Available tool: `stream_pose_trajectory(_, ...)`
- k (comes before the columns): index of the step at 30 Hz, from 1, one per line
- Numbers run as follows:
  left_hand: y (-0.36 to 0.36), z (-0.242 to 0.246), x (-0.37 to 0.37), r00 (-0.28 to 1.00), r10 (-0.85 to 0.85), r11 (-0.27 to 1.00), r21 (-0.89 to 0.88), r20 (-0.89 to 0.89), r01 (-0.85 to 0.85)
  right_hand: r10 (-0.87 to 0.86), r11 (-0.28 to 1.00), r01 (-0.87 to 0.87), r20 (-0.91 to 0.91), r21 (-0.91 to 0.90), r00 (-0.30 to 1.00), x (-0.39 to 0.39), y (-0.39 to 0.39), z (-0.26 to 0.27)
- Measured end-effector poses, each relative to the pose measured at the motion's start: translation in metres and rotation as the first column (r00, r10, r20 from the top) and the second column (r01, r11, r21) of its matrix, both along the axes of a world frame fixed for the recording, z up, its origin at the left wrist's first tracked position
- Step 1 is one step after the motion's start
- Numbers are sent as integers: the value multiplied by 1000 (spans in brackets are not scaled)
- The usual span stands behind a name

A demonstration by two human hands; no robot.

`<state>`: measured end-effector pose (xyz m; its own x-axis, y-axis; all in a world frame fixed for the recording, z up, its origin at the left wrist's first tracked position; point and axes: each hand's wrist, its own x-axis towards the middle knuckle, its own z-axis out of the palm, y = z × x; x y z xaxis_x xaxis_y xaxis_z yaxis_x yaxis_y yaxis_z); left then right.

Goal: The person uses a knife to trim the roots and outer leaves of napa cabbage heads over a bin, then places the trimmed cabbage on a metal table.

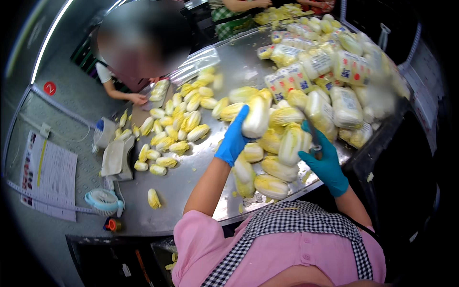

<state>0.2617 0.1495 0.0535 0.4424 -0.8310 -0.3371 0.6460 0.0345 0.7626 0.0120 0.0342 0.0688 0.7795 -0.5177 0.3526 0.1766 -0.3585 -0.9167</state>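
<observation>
My left hand [233,140], in a blue glove, grips a pale napa cabbage [256,116] and holds it over the heap, its white base towards me. In a teal glove, my right hand [327,166] has hold of a knife [313,134], whose dark blade points up and away from me. Just left of that hand is another napa cabbage [292,145]; whether the fingers touch it I cannot tell. More loose cabbages [271,186] lie below and between my hands on the steel table [179,201].
Bagged cabbages [319,61] with printing pile up at the right. Smaller cabbage hearts [175,122] spread leftwards, near a scale [117,158] and a small blue fan [104,201]. Across the table a person's hand [138,98] is by a packed bag [159,90]; other people work at the far end.
</observation>
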Motion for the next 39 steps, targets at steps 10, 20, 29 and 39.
stream_pose_trajectory(10,-78,69,-128,354,-563,616,94,747,782,-242,970,241,59,24,969,-115,-39,70)
stream_pose_trajectory(20,-157,59,-274,349,-934,307,-320,81,896,-558,830,558,-27,-32,829,-253,-37,64)
stream_pose_trajectory(29,-195,55,-353,85,-979,-19,-504,183,863,-960,265,866,-201,-423,195,-389,-76,43)
stream_pose_trajectory(39,-225,12,-385,303,-946,284,-153,118,946,-649,634,731,-342,251,680,-339,-55,39)
